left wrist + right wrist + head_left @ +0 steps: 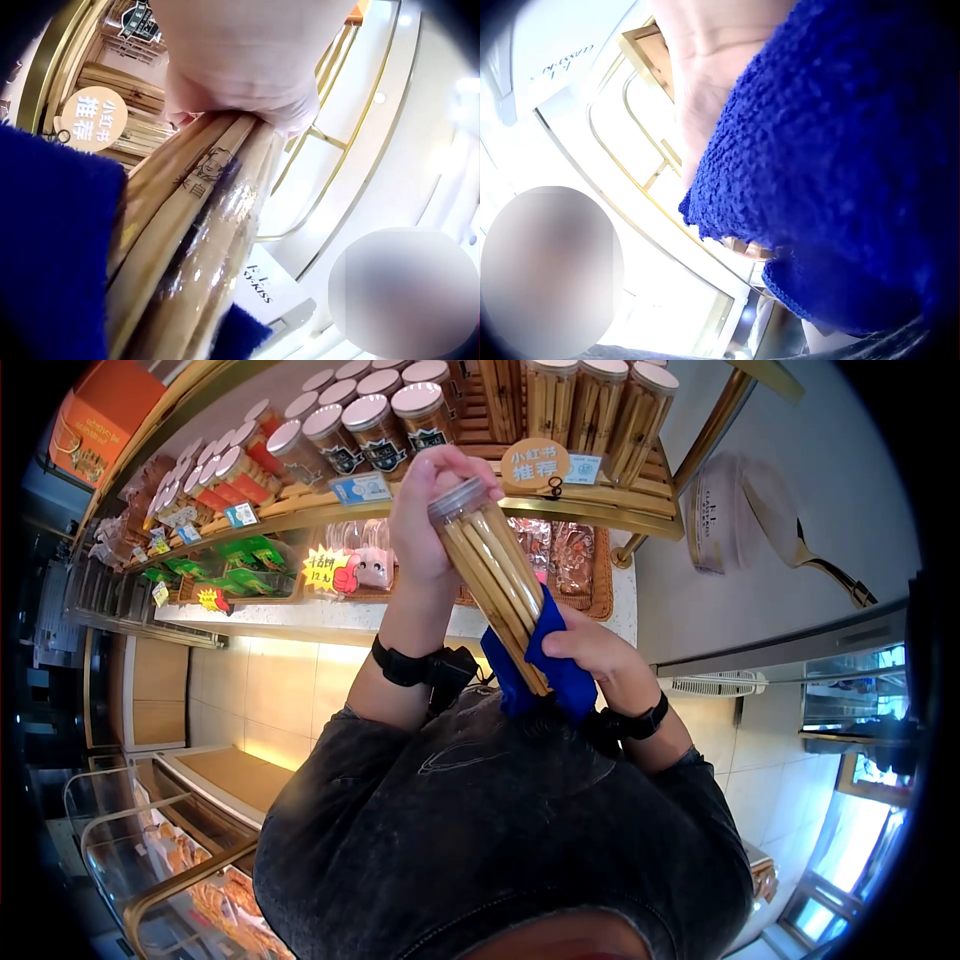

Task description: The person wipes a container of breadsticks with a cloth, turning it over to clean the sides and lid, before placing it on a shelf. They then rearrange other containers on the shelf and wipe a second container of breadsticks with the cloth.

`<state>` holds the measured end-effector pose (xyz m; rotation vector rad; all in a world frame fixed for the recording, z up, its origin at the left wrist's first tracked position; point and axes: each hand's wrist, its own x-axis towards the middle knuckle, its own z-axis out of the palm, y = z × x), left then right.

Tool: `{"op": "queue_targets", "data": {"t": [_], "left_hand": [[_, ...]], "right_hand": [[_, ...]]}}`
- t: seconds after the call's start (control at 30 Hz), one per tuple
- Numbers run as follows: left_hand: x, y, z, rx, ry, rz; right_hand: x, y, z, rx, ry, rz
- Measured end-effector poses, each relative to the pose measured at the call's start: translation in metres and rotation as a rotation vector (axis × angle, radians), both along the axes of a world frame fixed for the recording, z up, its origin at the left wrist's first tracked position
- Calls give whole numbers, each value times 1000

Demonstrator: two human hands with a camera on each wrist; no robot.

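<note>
A clear plastic jar (490,565) full of long tan sticks is held tilted in front of the chest, its pale lid (462,497) up and to the left. My left hand (425,495) grips it at the lid end; in the left wrist view a printed figure (215,163) shows on its side. My right hand (598,650) holds a fuzzy blue cloth (565,675) wrapped around the lower end of the jar. In the right wrist view the cloth (817,150) hides most of the fingers.
Ahead stands a shelf (640,510) bearing several lidded jars (385,430) and stick jars (600,405), with a round orange sign (536,463) at its edge. Packaged goods (575,555) lie on the counter below. Behind at left is a pastry case (150,840).
</note>
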<state>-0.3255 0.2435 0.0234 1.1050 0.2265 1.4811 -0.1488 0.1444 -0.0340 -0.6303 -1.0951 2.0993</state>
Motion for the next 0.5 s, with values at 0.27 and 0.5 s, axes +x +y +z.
{"op": "queue_targets", "data": {"t": [0.27,0.5], "left_hand": [[-20,21,-5,-51,-245,-101],[-21,-2,-15,-233,-225,-84]], "right_hand": [[-3,-3,0,81,-21,12],[-7,-2,1,226,-241,-146]]}}
